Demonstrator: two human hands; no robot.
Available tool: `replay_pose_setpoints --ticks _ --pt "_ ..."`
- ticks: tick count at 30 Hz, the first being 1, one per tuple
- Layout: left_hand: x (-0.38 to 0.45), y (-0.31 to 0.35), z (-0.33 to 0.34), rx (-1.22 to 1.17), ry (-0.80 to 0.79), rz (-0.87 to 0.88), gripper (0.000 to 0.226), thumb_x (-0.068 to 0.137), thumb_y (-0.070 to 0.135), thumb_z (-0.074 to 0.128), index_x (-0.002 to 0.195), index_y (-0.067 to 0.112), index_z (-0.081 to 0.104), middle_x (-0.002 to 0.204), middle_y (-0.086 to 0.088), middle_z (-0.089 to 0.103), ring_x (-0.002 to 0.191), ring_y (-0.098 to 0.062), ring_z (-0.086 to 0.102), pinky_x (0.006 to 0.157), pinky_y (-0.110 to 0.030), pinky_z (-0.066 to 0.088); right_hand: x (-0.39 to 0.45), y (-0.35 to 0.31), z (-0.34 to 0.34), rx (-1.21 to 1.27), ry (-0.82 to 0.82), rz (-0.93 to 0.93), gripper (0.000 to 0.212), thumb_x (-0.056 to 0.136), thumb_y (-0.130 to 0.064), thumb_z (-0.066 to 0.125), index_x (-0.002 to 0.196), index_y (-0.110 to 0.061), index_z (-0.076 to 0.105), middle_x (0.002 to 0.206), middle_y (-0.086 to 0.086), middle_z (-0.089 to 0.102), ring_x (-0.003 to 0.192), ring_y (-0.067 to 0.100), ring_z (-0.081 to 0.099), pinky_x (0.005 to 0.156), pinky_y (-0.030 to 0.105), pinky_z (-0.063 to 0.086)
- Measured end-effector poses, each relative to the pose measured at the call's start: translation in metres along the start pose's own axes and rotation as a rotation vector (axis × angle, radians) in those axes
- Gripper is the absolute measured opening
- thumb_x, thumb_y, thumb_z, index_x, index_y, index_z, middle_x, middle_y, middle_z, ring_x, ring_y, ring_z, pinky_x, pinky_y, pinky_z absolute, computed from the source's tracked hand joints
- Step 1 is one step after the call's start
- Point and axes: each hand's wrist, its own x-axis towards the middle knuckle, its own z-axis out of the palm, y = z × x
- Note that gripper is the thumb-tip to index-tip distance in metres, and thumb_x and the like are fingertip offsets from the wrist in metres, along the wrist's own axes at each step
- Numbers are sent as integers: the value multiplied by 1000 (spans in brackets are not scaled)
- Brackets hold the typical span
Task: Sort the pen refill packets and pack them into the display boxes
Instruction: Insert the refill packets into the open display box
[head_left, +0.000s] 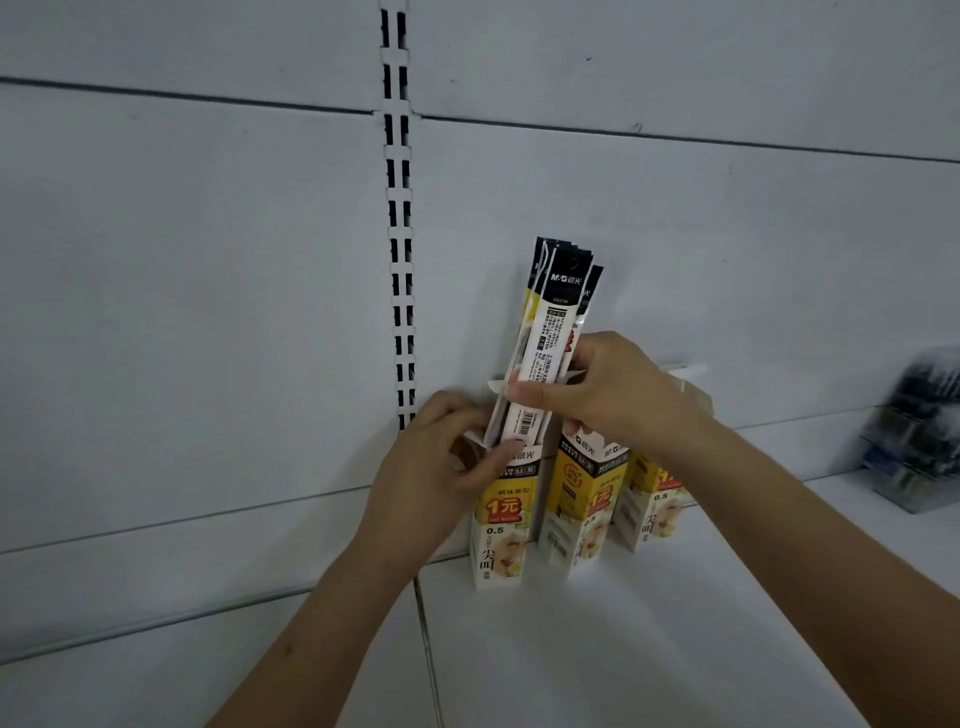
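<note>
Three tall yellow-and-white display boxes stand in a row on the white shelf against the back panel: the left box, the middle box and the right box. Several long refill packets with black tops stick upright out of the left box. My right hand pinches these packets at their middle. My left hand grips the left box's upper edge and its open flap.
A clear plastic container with dark items sits on the shelf at the far right, blurred. A slotted upright runs down the back panel just left of the boxes. The white shelf surface extends toward me.
</note>
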Motion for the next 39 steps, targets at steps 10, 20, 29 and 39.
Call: replay_pose_setpoints --ticks 10,20,29,39 --pt "1 2 -2 -44 -64 24 31 94 42 52 108 23 72 111 19 56 96 -2 60 74 -15 51 -1 0 1 -316 28 -143 36 73 -49 77 102 -28 71 100 -9 74 57 -12 60 63 15 54" --pt "0 5 -2 51 -91 40 54 81 68 44 106 30 74 108 25 49 87 0 59 71 -27 55 -12 -7 -11 -349 -87 -151 24 72 -56 74 87 -41 62 75 -23 64 65 -14 60 55 10 46" --pt "-4 10 -9 135 -215 91 48 80 60 59 115 28 66 108 25 46 88 0 59 71 -28 55 -20 -7 -5 -335 -145 -196 21 73 -45 80 80 -36 62 66 -13 65 61 -4 59 52 11 42" --pt "-5 12 -14 32 -218 129 39 79 42 77 111 36 56 100 20 59 92 3 60 72 -11 47 -28 4 -2 -487 -115 -281 13 86 -43 69 94 -33 68 75 -11 67 59 -3 55 52 17 39"
